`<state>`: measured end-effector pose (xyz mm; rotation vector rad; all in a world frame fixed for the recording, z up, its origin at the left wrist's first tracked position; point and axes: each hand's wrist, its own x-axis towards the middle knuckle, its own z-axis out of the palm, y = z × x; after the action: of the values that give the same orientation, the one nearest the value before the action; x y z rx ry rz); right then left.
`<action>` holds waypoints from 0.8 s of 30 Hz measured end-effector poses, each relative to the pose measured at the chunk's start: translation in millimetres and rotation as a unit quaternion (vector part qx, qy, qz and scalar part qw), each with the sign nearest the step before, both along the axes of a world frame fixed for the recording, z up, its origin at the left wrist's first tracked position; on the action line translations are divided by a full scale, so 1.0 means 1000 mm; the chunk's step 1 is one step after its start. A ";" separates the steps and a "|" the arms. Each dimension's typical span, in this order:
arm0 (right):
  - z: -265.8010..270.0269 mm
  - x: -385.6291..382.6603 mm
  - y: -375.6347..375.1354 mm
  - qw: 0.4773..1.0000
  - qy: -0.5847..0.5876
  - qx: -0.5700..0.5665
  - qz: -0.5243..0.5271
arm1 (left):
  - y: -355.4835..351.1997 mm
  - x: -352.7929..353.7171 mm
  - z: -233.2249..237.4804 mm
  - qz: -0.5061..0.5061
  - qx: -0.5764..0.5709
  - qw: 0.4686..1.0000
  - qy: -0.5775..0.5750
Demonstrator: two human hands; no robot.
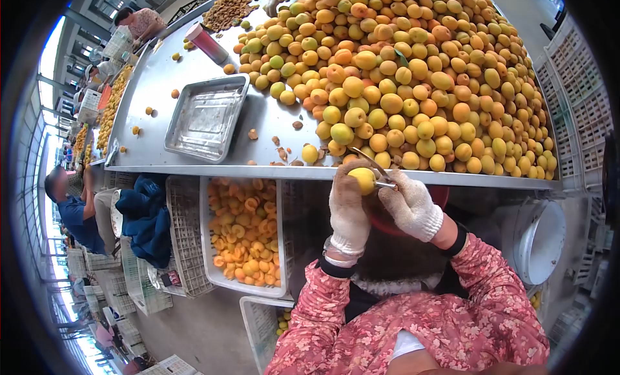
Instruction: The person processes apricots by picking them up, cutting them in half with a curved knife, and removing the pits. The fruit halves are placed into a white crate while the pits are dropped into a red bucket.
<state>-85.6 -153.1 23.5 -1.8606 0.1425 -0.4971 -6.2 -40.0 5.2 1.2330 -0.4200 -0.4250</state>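
Observation:
My left hand (347, 210), in a white glove with brownish fingers, is closed around a yellow apricot (362, 181). In my right hand (413, 206), gloved the same way, is a small knife (371, 161); its blade slants up and left beside the fruit. Whether the blade is cutting into the apricot I cannot make out. Both hands are close together over the front edge of the metal table (271, 173). Right behind them rises a large heap of whole apricots (420, 97), yellow to orange with a few greenish ones.
A metal tray (205, 120) and a red tumbler (206, 43) stand on the table, near scattered pits (282, 154). Below, a white crate (282, 246) holds halved apricots (245, 236). A white bucket (541, 243) is at right. Other people (81, 207) sit along the left.

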 end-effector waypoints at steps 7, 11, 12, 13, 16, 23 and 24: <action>0.012 -0.015 0.031 0.975 0.097 0.197 -0.014 | 0.019 -0.006 0.014 -0.014 -0.005 1.000 0.020; 0.023 -0.019 0.043 0.991 0.079 0.106 -0.030 | 0.027 -0.012 0.010 -0.029 -0.067 0.996 0.057; 0.024 -0.019 0.045 0.991 0.078 0.102 -0.029 | 0.029 -0.012 0.003 -0.027 -0.068 0.997 0.022; 0.024 -0.021 0.048 0.992 0.084 0.092 -0.033 | 0.030 -0.013 -0.003 -0.024 -0.070 0.997 -0.014; 0.018 -0.022 0.059 0.993 0.070 0.083 -0.045 | 0.033 -0.015 -0.009 0.013 -0.022 0.998 -0.064; 0.011 -0.027 0.069 0.986 0.088 0.124 -0.064 | 0.043 -0.024 0.001 0.018 0.015 0.997 -0.079; 0.011 -0.026 0.068 0.989 0.097 0.099 -0.060 | 0.044 -0.025 -0.001 0.018 0.020 0.997 -0.078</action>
<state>-112.0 -84.8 34.2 -1.7083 0.4224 -0.3694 -31.2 3.9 4.5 1.3161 -0.5226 -0.3085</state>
